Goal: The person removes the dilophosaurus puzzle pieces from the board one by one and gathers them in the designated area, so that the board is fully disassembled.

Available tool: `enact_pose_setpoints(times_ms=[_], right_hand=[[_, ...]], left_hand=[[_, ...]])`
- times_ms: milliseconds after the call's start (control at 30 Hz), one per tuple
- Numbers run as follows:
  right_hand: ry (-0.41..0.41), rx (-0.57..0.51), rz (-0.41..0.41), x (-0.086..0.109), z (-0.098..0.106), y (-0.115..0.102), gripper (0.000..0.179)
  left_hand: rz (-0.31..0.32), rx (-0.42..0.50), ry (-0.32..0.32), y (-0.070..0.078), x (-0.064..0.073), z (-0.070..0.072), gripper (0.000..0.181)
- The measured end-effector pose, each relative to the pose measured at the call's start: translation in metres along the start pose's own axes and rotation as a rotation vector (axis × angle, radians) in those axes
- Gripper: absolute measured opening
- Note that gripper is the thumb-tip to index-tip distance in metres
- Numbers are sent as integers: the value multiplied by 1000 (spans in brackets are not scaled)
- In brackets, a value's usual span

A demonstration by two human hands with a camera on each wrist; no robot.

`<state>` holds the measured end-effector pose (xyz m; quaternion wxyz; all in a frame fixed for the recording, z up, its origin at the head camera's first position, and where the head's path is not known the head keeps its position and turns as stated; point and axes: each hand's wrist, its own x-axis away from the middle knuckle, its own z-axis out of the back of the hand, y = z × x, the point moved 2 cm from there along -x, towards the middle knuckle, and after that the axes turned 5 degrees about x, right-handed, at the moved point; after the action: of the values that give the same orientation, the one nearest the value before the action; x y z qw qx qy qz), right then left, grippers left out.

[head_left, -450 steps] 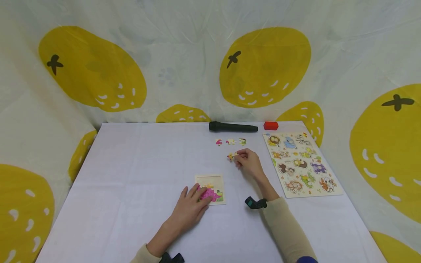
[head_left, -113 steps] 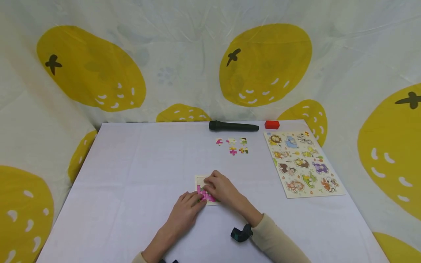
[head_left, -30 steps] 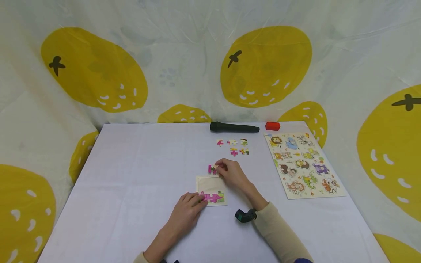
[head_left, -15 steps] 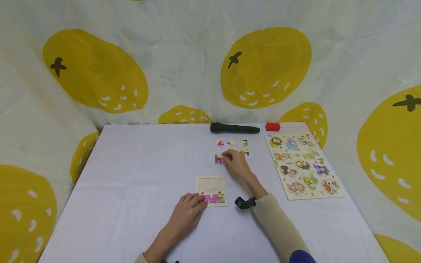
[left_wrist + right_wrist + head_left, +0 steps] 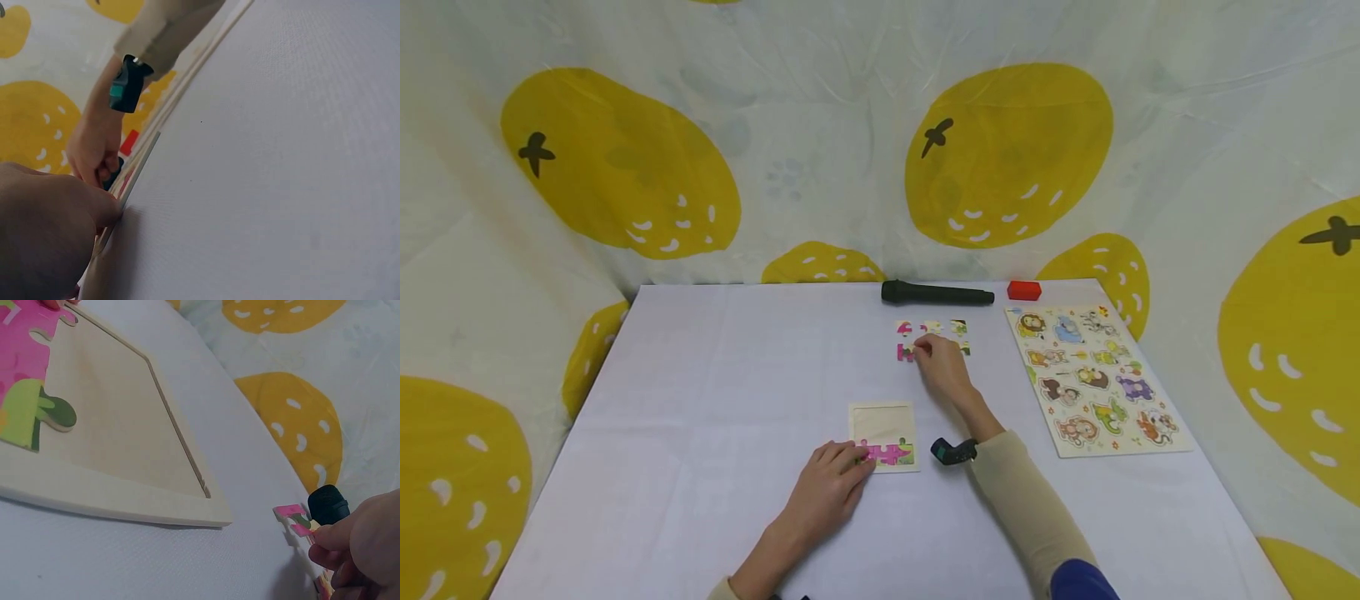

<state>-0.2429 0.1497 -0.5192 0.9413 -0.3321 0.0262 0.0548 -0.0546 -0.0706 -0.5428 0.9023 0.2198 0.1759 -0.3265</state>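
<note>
My right hand [image 5: 946, 367] pinches a pink jigsaw piece [image 5: 905, 353] with some green on it, close over the table beside the loose pieces. In the right wrist view, thumb and fingertips grip one end of that piece [image 5: 289, 511]. My left hand [image 5: 829, 482] rests at the lower left corner of a small wooden puzzle tray [image 5: 854, 415], its fingertips on the edge and the pieces there. A row of pink and green pieces [image 5: 891, 454] lies along the tray's near side; bare wood shows above it. The left wrist view shows my left thumb [image 5: 103, 206] against the tray's side.
Several loose jigsaw pieces [image 5: 958, 327] lie in rows beyond the tray, partly hidden by my right hand. Behind them are a black microphone [image 5: 936, 293] and a red block [image 5: 1024, 290]. An animal puzzle board [image 5: 1097, 383] lies at the right.
Pieces from the tray's upper part have come out over these frames. In the last second my right hand carried the pink piece away from the tray to the loose pieces; my left hand stayed.
</note>
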Motion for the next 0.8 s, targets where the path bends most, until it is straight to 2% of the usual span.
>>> enact_pose_setpoints(times_ms=[233,400,567,800], right_hand=[[27,61,-14,1,-2,2,22],[5,128,-35,3,-4,0,27],[-12,191,-66,3,-8,1,31],[-6,221,-56,1,-10,0,28]], left_hand=[[-13,8,20,0,0,-2,23],[-12,8,26,0,0,0,23],[0,16,19,0,0,0,23],[22,17,-9,1,-1,1,23]])
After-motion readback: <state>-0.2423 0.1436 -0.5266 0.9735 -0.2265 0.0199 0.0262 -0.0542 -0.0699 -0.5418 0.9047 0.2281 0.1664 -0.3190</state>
